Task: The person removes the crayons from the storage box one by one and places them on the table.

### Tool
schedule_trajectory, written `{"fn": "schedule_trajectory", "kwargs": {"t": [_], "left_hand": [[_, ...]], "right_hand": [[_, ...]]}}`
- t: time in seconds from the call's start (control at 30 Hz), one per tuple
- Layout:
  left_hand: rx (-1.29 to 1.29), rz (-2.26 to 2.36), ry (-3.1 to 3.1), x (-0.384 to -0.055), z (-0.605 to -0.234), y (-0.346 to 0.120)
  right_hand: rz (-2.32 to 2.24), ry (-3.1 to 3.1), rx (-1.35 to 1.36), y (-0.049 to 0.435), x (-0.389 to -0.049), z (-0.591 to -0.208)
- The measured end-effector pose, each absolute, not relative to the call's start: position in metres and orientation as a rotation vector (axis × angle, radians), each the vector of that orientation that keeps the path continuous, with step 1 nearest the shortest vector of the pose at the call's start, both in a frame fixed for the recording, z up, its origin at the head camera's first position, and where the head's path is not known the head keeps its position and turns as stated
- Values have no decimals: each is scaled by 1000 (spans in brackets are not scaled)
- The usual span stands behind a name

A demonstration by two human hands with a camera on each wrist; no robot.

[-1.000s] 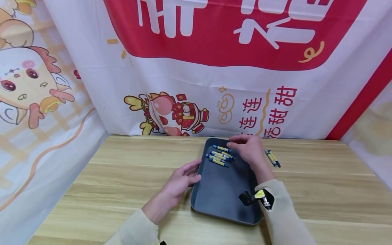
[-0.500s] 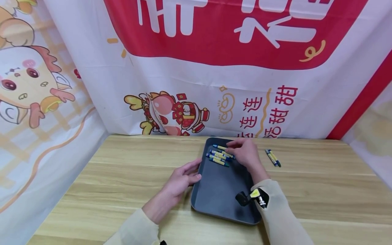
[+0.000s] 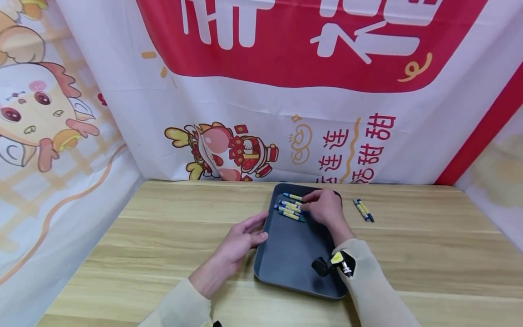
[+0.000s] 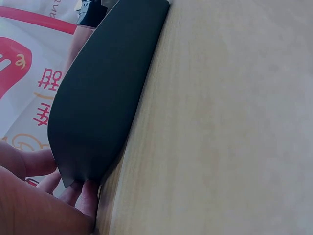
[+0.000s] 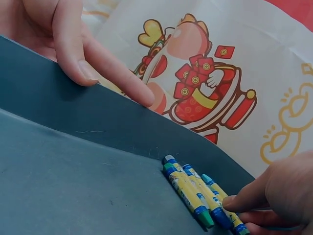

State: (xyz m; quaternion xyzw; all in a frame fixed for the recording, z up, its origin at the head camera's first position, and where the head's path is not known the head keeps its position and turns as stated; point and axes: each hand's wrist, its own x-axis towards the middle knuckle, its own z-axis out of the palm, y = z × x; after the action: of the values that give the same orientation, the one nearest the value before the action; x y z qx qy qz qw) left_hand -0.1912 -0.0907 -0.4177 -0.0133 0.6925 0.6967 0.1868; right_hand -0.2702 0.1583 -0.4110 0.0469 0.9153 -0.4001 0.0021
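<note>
A dark grey tray (image 3: 294, 259) lies lengthwise on the table, with several crayons (image 3: 289, 214) in yellow-and-blue wrappers grouped near its far end. My left hand (image 3: 239, 240) holds the tray's left side, thumb over the rim and fingers along the outer wall (image 4: 93, 112). Over the crayons, my right hand (image 3: 327, 209) reaches in from the right. In the right wrist view its thumb and fingertips pinch a light-blue-tipped crayon (image 5: 215, 188) near one end. Beside that lies a green-tipped crayon (image 5: 188, 191). The right hand partly covers the crayons' right ends in the head view.
Two more crayons (image 3: 363, 210) lie on the wooden table (image 3: 425, 254), right of the tray. A printed cloth (image 3: 229, 104) hangs behind the table, close to the tray's far edge. A small camera (image 3: 323, 265) on the right wrist hangs over the tray.
My right hand has moved from the tray's far rim down toward the near crayons, now covering their right ends. The left hand and tray stay in place.
</note>
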Motion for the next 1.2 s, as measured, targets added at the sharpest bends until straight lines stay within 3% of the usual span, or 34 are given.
{"fn": "schedule_trajectory", "kwargs": {"t": [1.2], "left_hand": [[-26,1978,1935,-192,-417,-91]], "right_hand": [[-1366,2811,115,161,-271,-409]]}}
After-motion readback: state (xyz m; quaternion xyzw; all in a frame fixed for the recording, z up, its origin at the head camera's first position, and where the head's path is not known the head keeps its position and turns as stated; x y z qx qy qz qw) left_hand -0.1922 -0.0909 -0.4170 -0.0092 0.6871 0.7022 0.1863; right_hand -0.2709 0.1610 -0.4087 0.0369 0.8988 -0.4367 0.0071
